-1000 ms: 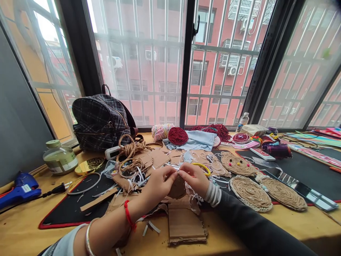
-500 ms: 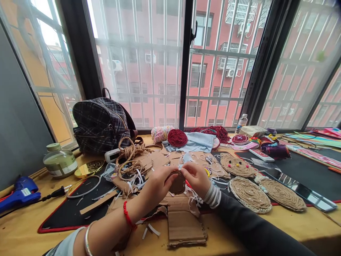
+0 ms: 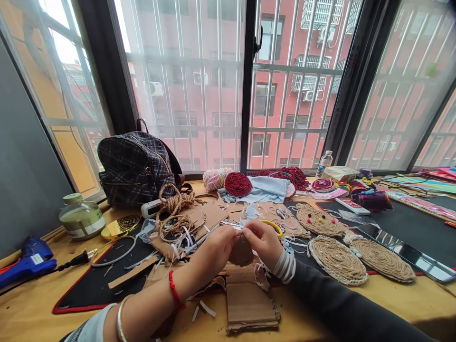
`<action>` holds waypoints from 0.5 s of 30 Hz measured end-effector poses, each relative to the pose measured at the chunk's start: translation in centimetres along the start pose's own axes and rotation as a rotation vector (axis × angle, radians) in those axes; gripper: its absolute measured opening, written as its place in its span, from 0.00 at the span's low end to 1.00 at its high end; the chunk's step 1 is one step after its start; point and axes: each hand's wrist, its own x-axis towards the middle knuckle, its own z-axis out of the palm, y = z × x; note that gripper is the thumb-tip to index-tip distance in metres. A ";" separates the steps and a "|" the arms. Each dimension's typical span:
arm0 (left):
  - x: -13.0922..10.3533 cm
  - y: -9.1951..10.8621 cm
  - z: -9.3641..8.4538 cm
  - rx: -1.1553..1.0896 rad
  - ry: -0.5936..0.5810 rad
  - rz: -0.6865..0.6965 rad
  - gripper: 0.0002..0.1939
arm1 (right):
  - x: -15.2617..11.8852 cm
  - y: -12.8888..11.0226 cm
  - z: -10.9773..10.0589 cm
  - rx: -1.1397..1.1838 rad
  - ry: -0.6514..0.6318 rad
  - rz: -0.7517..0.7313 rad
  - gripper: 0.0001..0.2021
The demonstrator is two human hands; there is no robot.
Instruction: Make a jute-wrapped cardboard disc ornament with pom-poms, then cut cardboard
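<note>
Over the middle of the table, a small rounded piece of brown cardboard (image 3: 241, 251) hangs between my two hands. My left hand (image 3: 221, 247) is closed, pinching its upper left edge. My right hand (image 3: 264, 243) is also closed, its thumb and fingers pressed at the top edge close to the left fingertips. What exactly lies between the fingertips is too small to make out. Just behind my right hand shows a yellow loop handle (image 3: 273, 228). Below the hands lies a rectangular corrugated cardboard piece (image 3: 252, 301), with torn edges.
Coiled rope discs (image 3: 337, 259) lie at right beside a dark glossy tablet (image 3: 402, 251). Cardboard scraps and white strips (image 3: 208, 308) litter the dark mat. A blue glue gun (image 3: 30, 261), a jar (image 3: 81, 218) and a backpack (image 3: 137, 166) stand left. Yarn (image 3: 238, 184) sits by the window.
My hands have drawn slightly closer together, and the left fingers are more curled. The cardboard piece has turned a little and sits slightly lower. More of the yellow handle shows.
</note>
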 end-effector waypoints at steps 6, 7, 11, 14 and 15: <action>0.5 -0.2 -0.8 -0.060 -0.006 -0.210 0.16 | 0.6 -0.2 -0.5 0.056 0.080 -0.021 0.09; 0.5 -0.2 -0.9 -0.046 -0.010 -0.224 0.18 | 0.6 -0.2 -0.6 0.058 0.089 -0.026 0.09; 0.5 0.1 -0.8 -0.032 0.005 -0.249 0.18 | 0.4 -0.3 -0.5 0.036 0.104 -0.044 0.09; 0.4 0.4 -0.8 -0.032 0.012 -0.269 0.17 | 0.3 -0.3 -0.4 0.025 0.101 -0.046 0.09; 0.4 0.4 -0.8 -0.031 0.008 -0.274 0.17 | 0.3 -0.3 -0.4 0.019 0.100 -0.043 0.09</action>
